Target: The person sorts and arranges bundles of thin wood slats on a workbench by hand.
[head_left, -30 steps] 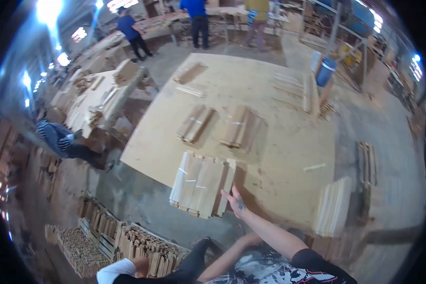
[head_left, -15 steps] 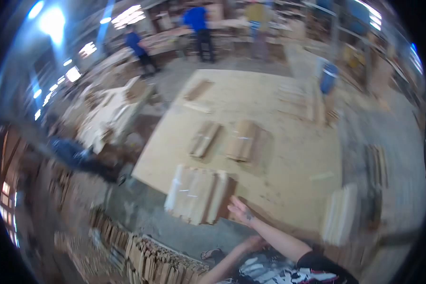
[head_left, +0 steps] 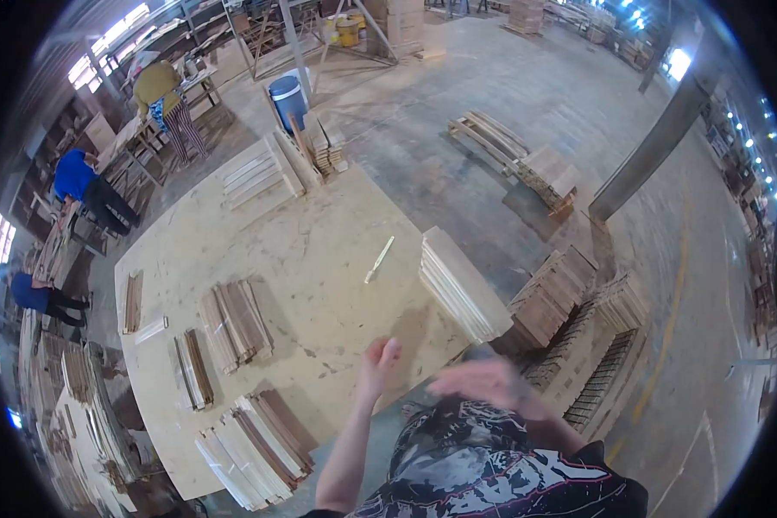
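Observation:
My left hand (head_left: 380,356) is over the near edge of the large plywood-topped table (head_left: 337,293), its fingers curled in and nothing visible in them. To its right, my right hand (head_left: 485,382) is blurred, held in front of my body with fingers stretched out and nothing in it. Nearest to the right hand is a stack of long pale wood strips (head_left: 462,285) at the table's right edge. A thin pale marker-like tool (head_left: 379,261) lies beyond my left hand. Toward the lower left sits a bundle of wood slats (head_left: 255,451).
More slat bundles (head_left: 235,324) lie on the table's left. Boards (head_left: 263,171) and a blue drum (head_left: 288,102) stand at its far end. Crates of wood (head_left: 554,296) stand right, near a steel column (head_left: 652,155). Several people (head_left: 91,190) work at benches on the left.
My view has swung right, so the strip stack and crates are now close in front. My right hand has left the area beside the slat bundle; my left hand has risen over the table.

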Motion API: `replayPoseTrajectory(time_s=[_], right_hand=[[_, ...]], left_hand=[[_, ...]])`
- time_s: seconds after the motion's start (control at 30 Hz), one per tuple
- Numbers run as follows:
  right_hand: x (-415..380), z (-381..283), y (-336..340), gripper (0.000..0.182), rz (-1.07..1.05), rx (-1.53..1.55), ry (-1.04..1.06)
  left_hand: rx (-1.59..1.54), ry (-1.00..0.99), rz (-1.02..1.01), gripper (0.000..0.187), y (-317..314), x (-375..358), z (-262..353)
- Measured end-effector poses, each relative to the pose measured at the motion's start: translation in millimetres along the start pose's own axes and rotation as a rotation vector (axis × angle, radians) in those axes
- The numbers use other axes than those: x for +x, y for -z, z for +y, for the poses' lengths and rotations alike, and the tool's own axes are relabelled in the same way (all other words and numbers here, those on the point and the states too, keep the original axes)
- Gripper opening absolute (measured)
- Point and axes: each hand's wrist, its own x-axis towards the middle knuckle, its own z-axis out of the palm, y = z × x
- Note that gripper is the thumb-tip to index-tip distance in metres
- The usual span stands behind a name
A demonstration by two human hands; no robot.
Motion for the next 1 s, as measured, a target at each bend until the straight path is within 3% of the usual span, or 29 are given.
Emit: replayPoseTrajectory(time_s=[0.07,0.13,0.23,0.33,0.37,0.43,0.53,0.63,0.73,0.83,0.93,1.0], right_hand=[[-5.3,17.3,47.2,0.045,0.332,0.013,0.24],[4.3,4.0,80.2,0.048,0.692,-0.147,0.282],[41.2,60.0,127.4,0.056,0.605,-0.018,0.087],[58.1,67.4,92.8,0.061,0.461,-0.139,-0.035],[62.4,41.7,69.2,0.064,0.368,-0.142,-0.029],[71.0,54.8,42.6,0.064,0.311,-0.092,-0.068],[77.8,99.1,14.0,0.063,0.19,-0.182,-0.153],[89.2,124.8,-24.0,0.06,0.01,-0.251,-0.241],[96.4,134.8,-52.2,0.059,-0.123,-0.188,-0.308],[100.3,139.8,-74.0,0.054,-0.163,-0.192,-0.303],[101.1,146.8,-87.0,0.051,-0.125,-0.283,-0.192],[98.6,145.7,-94.3,0.047,-0.071,-0.187,-0.201]], left_hand=[[-0.009,-0.049,-0.075,0.041,-33.6,15.9,31.3],[-0.047,-0.067,-0.104,0.045,-71.0,21.4,58.9],[-0.215,-0.08,-0.087,0.062,-119.9,39.2,31.8],[-0.432,0.153,-0.061,0.066,-121.6,22.1,56.5],[-0.487,0.15,-0.052,0.067,-115.8,13.8,48.9],[-0.586,0.111,-0.056,0.07,-105.5,7.3,39.2],[-0.621,0.227,0.033,0.073,-72.8,-6.4,-1.4],[-0.507,0.367,0.237,0.068,-34.9,-43.3,-6.0],[-0.565,0.366,0.404,0.065,-1.9,-62.3,-43.6],[-0.738,0.335,0.474,0.058,24.7,-90.5,-41.3],[-0.775,0.279,0.538,0.057,37.6,-108.9,-49.9],[-0.753,0.26,0.551,0.057,43.5,-113.7,-62.2]])
